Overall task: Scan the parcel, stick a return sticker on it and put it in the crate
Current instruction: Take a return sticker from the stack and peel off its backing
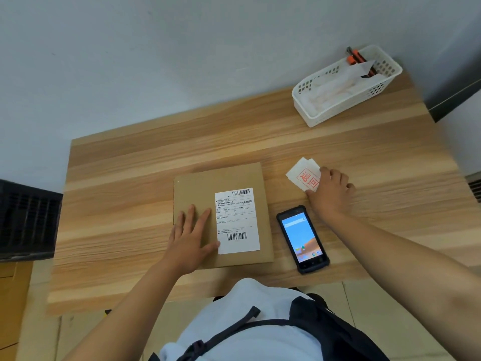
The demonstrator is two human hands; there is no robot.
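Observation:
A flat brown cardboard parcel (208, 188) lies in the middle of the wooden table (117, 204), with a white shipping label (236, 220) on its top. My left hand (191, 233) rests flat on the parcel, fingers spread, just left of the label. To the right of the parcel lies a handheld scanner (303, 238), screen lit and facing up. Beyond it sits a small stack of white return stickers (304, 173) with red print. My right hand (330, 190) lies on the stack's right edge, fingers curled over the stickers.
A white perforated basket (346, 84) with papers and orange-handled tools stands at the table's far right corner. A dark slatted crate (26, 220) sits off the table's left edge. A grey wall runs behind the table.

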